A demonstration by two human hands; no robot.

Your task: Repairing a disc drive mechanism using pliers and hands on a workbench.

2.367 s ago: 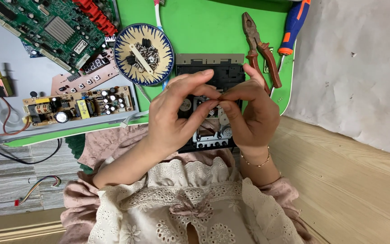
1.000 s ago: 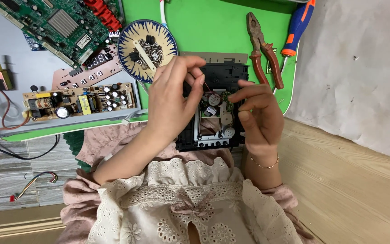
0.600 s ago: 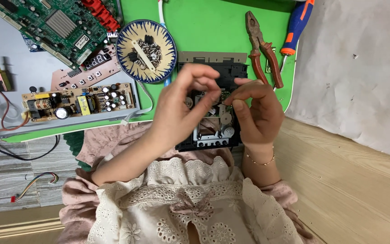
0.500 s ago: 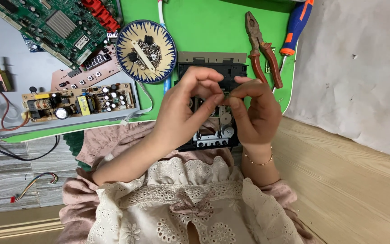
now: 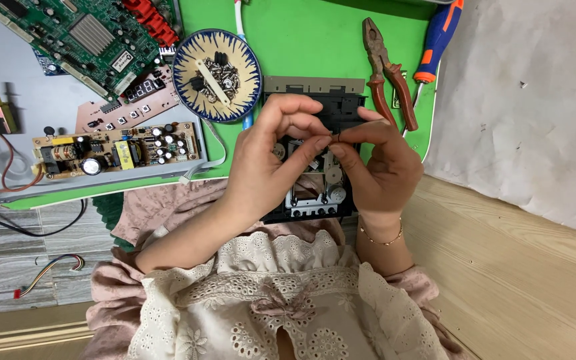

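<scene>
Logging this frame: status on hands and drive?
Left hand and right hand pinch together over drive; pinched part too small to tell. Pliers lie apart.

Three circuit boards [image 5: 95, 37], one pliers [image 5: 387, 70]

Beneath the fingers [image 5: 325, 143]: black drive mechanism [image 5: 311, 193] with silver metal parts. It rests on a bright green mat [image 5: 315, 47].

Left of the fingers: round dish [image 5: 216, 75], cream centre, blue patterned rim. Further left: yellow-brown power board [image 5: 115, 150] with black capacitors, pink panel board [image 5: 128, 103], dark green circuit board [image 5: 81, 37] with red connectors.

Right of the fingers: pliers [image 5: 388, 70] with reddish-brown handles; screwdriver [image 5: 438, 40] with blue and orange handle.

Below: cream eyelet-lace garment [image 5: 281, 300] with pink sleeves.
</scene>
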